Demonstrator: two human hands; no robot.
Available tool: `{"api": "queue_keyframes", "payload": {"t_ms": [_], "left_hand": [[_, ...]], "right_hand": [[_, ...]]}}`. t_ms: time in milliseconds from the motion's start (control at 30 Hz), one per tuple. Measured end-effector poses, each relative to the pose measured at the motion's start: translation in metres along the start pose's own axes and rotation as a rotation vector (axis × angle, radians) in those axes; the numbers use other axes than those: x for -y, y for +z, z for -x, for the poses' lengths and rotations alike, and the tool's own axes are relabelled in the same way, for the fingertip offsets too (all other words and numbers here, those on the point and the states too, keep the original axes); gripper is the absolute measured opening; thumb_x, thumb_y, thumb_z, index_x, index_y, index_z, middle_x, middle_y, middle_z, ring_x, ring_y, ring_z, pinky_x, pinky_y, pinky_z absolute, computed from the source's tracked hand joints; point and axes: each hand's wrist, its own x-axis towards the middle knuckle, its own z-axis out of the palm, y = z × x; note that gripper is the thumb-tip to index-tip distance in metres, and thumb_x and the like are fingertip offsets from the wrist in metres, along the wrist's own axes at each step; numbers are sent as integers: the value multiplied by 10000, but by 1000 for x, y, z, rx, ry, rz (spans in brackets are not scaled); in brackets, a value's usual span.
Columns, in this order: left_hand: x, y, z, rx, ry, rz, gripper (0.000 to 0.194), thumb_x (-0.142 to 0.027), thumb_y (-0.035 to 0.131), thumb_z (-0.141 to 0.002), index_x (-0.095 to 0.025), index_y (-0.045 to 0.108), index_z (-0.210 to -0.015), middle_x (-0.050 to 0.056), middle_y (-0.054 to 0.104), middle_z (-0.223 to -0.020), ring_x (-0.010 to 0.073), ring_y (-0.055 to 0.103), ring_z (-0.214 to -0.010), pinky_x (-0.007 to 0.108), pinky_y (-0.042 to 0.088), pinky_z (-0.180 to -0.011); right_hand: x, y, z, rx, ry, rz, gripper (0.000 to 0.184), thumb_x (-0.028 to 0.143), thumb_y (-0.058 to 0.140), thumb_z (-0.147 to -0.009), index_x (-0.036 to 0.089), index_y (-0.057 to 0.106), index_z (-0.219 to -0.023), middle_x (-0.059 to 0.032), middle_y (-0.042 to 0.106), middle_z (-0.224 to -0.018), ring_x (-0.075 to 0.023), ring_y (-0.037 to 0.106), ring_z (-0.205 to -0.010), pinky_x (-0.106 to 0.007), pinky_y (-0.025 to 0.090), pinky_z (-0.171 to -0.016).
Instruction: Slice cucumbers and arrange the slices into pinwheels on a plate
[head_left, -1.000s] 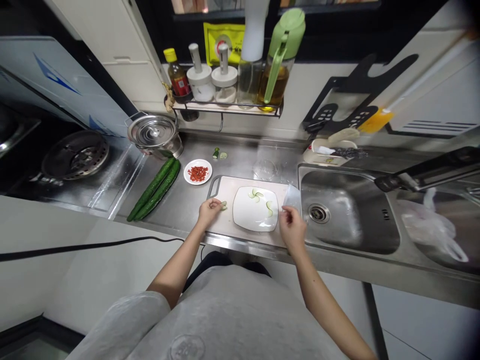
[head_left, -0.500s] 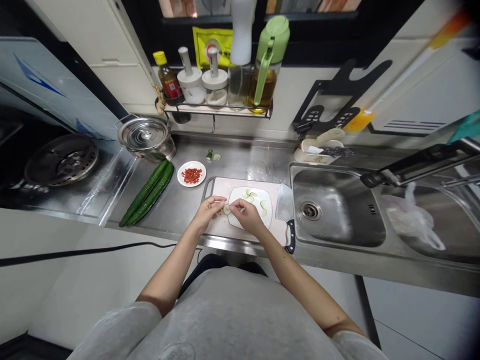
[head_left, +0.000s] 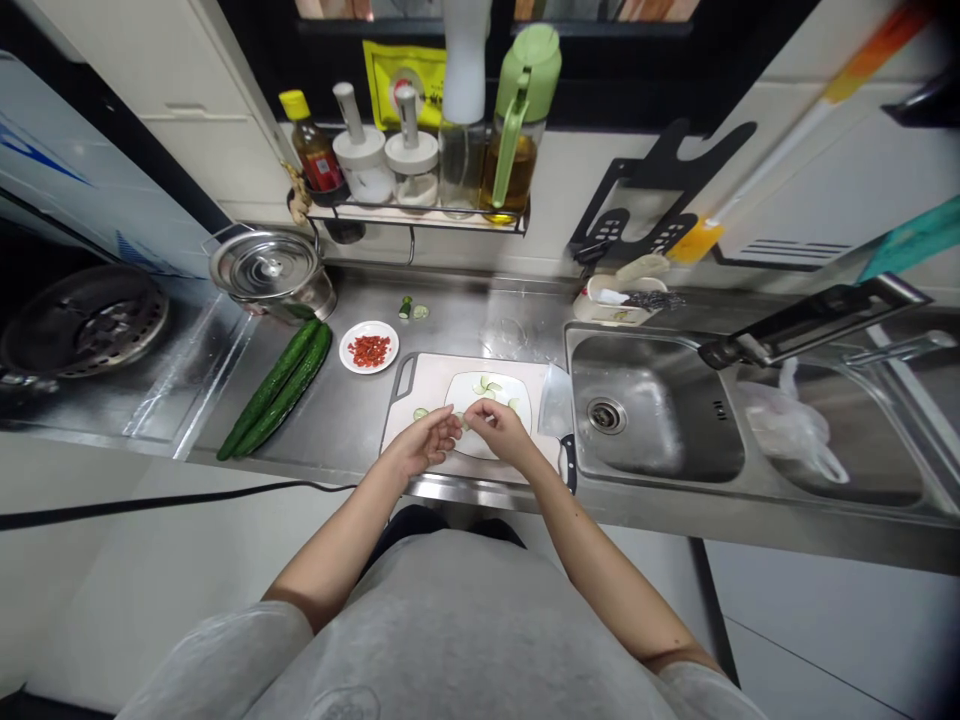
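Over the white square plate (head_left: 517,388), my right hand (head_left: 501,432) pinches a thin pale cucumber slice (head_left: 463,422). My left hand (head_left: 424,442) is turned partly palm up beside it, fingers loosely apart. Whether its fingertips touch the slice, I cannot tell. Several curved cucumber pieces (head_left: 487,384) lie on the plate. Another cucumber slice (head_left: 421,413) rests on the pink cutting board (head_left: 405,425), just beyond my left fingers. The plate stands on this board. At the board's right side lies a wide-bladed kitchen knife (head_left: 555,400) with a black handle.
Two whole cucumbers (head_left: 277,390) lie at the left, near a plate of chopped red chili (head_left: 369,362). Behind are a lidded steel pot (head_left: 270,268) and cucumber ends (head_left: 406,307). The sink (head_left: 660,400) is at the right; a condiment rack (head_left: 427,215) hangs above.
My left fingers have come off the cucumber slice and loosened, while my right hand keeps it. A slice on the board now shows past my left hand. The view has shifted slightly.
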Motion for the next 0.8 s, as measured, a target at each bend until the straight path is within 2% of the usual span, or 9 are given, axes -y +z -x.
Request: {"api": "queue_keyframes", "payload": {"t_ms": [167,267,367,633,800], "left_hand": [[0,8,-2,-33,87,3,357,-431,755,-612,-173,592,-797,16,608,-764,48,465,-526,167,161,-401],[1,15,-4,-47,147,-20,351,-387,772,-584,-177,578,-787,8,603,-791,40,461,-535,162,149,-406],[5,23,-10,-53,186,-46,325,-346,773,-568,-179,571,-760,-17,565,-736,40,460,-545,163,155,-414],[26,41,-25,-114,213,-223,278,-353,752,-588,-178,568,-700,-57,497,-614,45,384,-506,196,188,-450],[41,45,-31,-141,280,-354,247,-354,738,-614,-163,602,-693,-33,566,-649,65,430,-555,219,321,-548]], "right_hand": [[-5,-11,3,6,26,-3,199,382,576,-772,194,584,-708,12,577,-680,-121,485,-634,-249,391,-578],[-8,-19,4,-22,50,0,214,399,587,-761,193,585,-703,15,566,-671,-121,477,-630,-253,384,-580],[-13,-26,8,-47,74,6,232,414,607,-751,190,579,-698,20,555,-651,-112,455,-602,-249,370,-562],[-38,-43,29,-55,183,-27,290,460,656,-727,184,570,-730,23,579,-598,-108,488,-534,-237,368,-506],[-57,-48,45,-77,187,40,232,416,589,-769,186,574,-750,19,590,-613,-116,505,-558,-244,395,-548]]}}
